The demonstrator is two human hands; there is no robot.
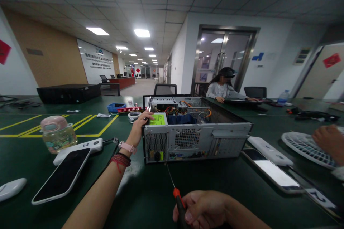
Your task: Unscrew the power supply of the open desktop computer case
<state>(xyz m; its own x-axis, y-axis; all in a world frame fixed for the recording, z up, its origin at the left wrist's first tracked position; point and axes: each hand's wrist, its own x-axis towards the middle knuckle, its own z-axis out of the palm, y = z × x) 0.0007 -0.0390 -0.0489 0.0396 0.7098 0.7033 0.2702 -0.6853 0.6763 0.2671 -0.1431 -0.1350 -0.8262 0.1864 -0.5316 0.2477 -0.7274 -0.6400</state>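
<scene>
An opened computer case (199, 141) lies on the dark green table, its rear panel facing me and wires showing inside. My left hand (141, 123) rests on the case's near left corner, beside the power supply with a yellow-green label (158, 119); its fingers are partly bent over the edge. In my right hand (202, 209) is a screwdriver with a red and black handle (179, 200), my fingers wrapped round it. The shaft points up and left, and its tip is at the bottom edge of the rear panel, near the power socket.
Phones (63, 175) (271, 170) and white devices lie on both sides. A cup (57, 134) stands at left, a blue tray (116, 107) behind. Another person's hand (329, 143) is over a white grille (306, 146) at right; a person (224, 87) sits across.
</scene>
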